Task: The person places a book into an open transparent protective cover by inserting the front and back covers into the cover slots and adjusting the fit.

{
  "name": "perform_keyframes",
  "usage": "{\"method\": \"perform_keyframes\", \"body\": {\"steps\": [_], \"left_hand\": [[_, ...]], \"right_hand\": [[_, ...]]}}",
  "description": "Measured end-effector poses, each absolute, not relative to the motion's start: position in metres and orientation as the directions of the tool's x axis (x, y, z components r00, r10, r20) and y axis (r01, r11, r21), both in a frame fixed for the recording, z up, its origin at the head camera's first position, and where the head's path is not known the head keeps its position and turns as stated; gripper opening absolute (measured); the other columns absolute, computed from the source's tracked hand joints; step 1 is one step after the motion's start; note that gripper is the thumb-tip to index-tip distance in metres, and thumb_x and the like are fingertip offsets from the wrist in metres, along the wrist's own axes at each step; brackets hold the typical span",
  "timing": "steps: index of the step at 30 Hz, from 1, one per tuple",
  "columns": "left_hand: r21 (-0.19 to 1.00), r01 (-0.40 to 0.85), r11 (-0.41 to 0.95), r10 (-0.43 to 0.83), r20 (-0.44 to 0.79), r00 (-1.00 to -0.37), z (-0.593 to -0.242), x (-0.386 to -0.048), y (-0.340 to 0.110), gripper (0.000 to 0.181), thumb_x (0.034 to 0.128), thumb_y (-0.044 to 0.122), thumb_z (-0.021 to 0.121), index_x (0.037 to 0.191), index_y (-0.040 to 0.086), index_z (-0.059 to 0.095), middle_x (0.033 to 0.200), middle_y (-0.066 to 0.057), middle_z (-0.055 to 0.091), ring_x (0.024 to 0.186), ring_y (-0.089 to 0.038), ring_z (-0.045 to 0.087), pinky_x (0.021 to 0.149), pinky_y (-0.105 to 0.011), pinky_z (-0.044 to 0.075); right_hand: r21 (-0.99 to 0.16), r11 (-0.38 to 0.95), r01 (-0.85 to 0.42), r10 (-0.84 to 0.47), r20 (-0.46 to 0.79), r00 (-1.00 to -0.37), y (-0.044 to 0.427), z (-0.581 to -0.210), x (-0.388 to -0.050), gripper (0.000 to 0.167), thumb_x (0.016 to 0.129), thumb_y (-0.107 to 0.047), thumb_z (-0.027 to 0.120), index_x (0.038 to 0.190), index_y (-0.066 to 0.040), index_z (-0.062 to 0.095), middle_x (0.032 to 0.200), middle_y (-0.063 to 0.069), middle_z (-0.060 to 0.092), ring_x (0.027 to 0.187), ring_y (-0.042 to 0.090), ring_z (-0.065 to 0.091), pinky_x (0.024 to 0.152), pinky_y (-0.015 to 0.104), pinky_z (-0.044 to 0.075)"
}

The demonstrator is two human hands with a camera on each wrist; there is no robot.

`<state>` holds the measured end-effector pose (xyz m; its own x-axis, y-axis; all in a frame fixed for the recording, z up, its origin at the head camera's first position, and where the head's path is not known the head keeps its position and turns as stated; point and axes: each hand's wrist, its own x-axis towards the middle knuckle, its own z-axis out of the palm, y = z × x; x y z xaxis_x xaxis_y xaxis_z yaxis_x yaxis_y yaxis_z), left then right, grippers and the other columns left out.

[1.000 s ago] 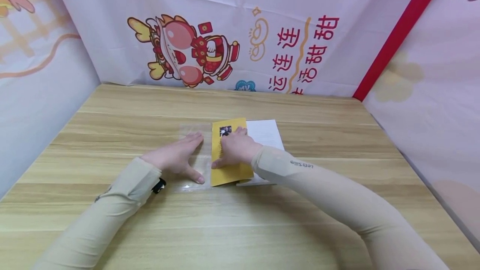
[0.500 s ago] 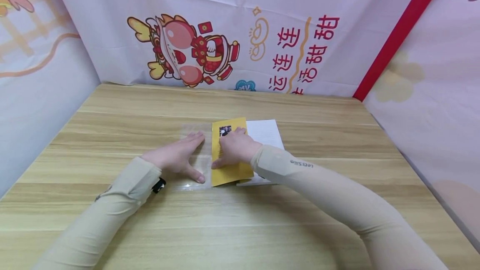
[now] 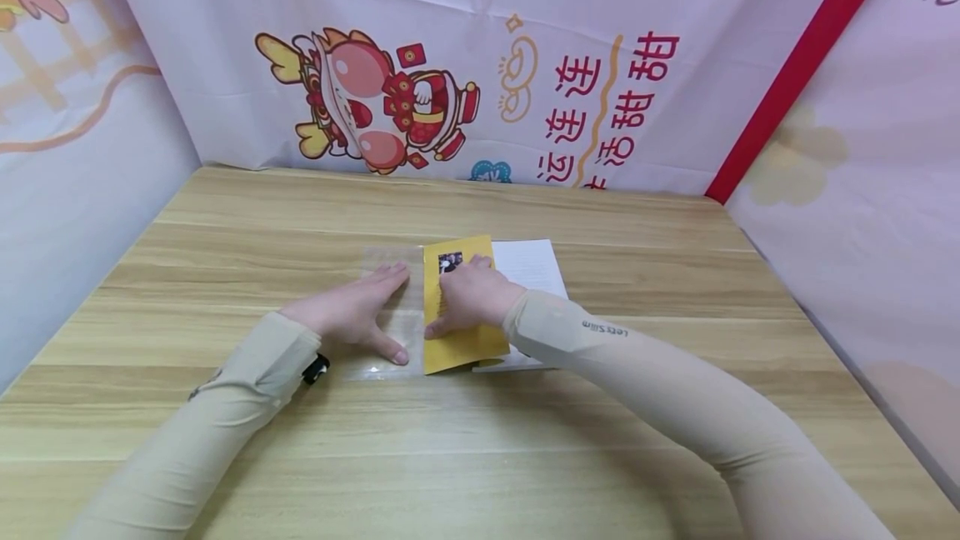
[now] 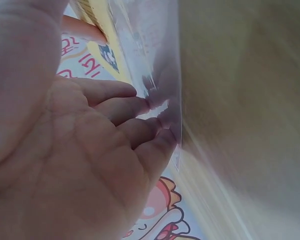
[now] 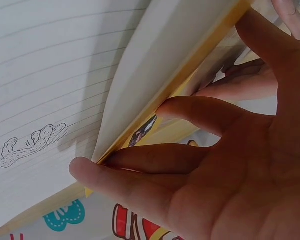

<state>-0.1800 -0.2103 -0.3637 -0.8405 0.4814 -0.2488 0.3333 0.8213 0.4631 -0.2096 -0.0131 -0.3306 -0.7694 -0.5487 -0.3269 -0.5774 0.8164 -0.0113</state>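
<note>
A notebook with a yellow cover (image 3: 465,344) and white lined pages (image 3: 531,269) lies on the wooden table, its cover partly raised from the pages. A small dark picture (image 3: 450,262) is on the cover. Left of it extends a clear plastic sheet (image 3: 408,319), apparently a book sleeve. My left hand (image 3: 352,311) rests on that plastic, thumb and fingers spread; in the left wrist view its fingertips (image 4: 165,137) touch the film. My right hand (image 3: 476,294) presses on the yellow cover with extended fingers, and in the right wrist view one fingertip (image 5: 82,167) reaches past the cover's edge.
The wooden table (image 3: 480,457) spreads around the notebook on all sides. A white printed cloth (image 3: 465,132) hangs along the back edge, with pale cloth at both sides. A dark wrist device (image 3: 317,369) sits at the left cuff.
Almost nothing differs. The left hand and the near edge of the plastic have shifted very slightly; the right hand stays on the yellow cover.
</note>
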Motion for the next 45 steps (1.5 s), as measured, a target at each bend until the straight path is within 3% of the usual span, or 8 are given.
{"method": "perform_keyframes", "body": {"steps": [10, 20, 27, 33, 40, 45], "left_hand": [[0.47, 0.326, 0.82, 0.482, -0.261, -0.836, -0.3663, -0.1836, -0.2125, 0.132, 0.0659, 0.057, 0.084, 0.155, -0.003, 0.009, 0.161, -0.019, 0.003, 0.147, -0.034, 0.003, 0.117, -0.047, 0.007], [0.437, 0.343, 0.831, 0.477, -0.244, -0.844, -0.3616, -0.1794, -0.2079, 0.129, 0.0662, 0.056, 0.085, 0.153, -0.009, 0.013, 0.159, -0.025, 0.007, 0.146, -0.038, 0.006, 0.117, -0.048, 0.008], [0.454, 0.351, 0.819, 0.48, -0.207, -0.852, -0.3611, -0.176, -0.2073, 0.123, 0.0663, 0.05, 0.088, 0.152, -0.006, 0.021, 0.158, -0.024, 0.016, 0.145, -0.042, 0.011, 0.116, -0.052, 0.011], [0.461, 0.361, 0.811, 0.488, -0.19, -0.852, -0.362, -0.1755, -0.2073, 0.121, 0.0659, 0.046, 0.09, 0.152, -0.005, 0.022, 0.158, -0.024, 0.019, 0.144, -0.043, 0.012, 0.116, -0.053, 0.012], [0.467, 0.366, 0.805, 0.496, -0.192, -0.847, -0.3614, -0.1757, -0.2071, 0.121, 0.0671, 0.047, 0.089, 0.153, -0.005, 0.021, 0.158, -0.024, 0.018, 0.144, -0.043, 0.011, 0.116, -0.054, 0.012], [0.465, 0.364, 0.807, 0.497, -0.202, -0.844, -0.361, -0.1759, -0.2077, 0.123, 0.0678, 0.05, 0.087, 0.153, -0.007, 0.018, 0.158, -0.025, 0.014, 0.144, -0.044, 0.009, 0.116, -0.053, 0.011]], "right_hand": [[-0.037, 0.791, -0.611, -0.588, -0.324, -0.742, -0.0122, -0.331, -0.2104, 0.047, 0.079, -0.061, 0.074, 0.085, -0.015, 0.064, 0.084, 0.001, 0.061, 0.096, 0.027, 0.048, 0.082, 0.039, 0.046], [-0.064, 0.822, -0.566, -0.551, -0.336, -0.764, -0.0102, -0.3319, -0.2083, 0.048, 0.078, -0.061, 0.075, 0.088, -0.015, 0.064, 0.088, 0.003, 0.06, 0.099, 0.027, 0.045, 0.074, 0.038, 0.05], [-0.062, 0.823, -0.565, -0.547, -0.355, -0.758, -0.0119, -0.3305, -0.2085, 0.052, 0.078, -0.06, 0.075, 0.097, -0.013, 0.064, 0.092, 0.004, 0.06, 0.099, 0.028, 0.044, 0.077, 0.039, 0.048], [-0.071, 0.796, -0.601, -0.588, -0.327, -0.74, -0.0131, -0.3299, -0.2111, 0.051, 0.077, -0.059, 0.077, 0.09, -0.012, 0.063, 0.084, 0.003, 0.061, 0.092, 0.025, 0.05, 0.083, 0.037, 0.044], [-0.086, 0.76, -0.644, -0.636, -0.303, -0.709, -0.0124, -0.3291, -0.2115, 0.047, 0.077, -0.056, 0.078, 0.082, -0.013, 0.061, 0.076, 0.001, 0.059, 0.079, 0.02, 0.052, 0.074, 0.032, 0.045], [-0.092, 0.753, -0.652, -0.644, -0.307, -0.701, -0.0121, -0.3275, -0.2099, 0.045, 0.078, -0.056, 0.078, 0.082, -0.014, 0.062, 0.076, -0.001, 0.061, 0.079, 0.019, 0.053, 0.075, 0.032, 0.044]]}}
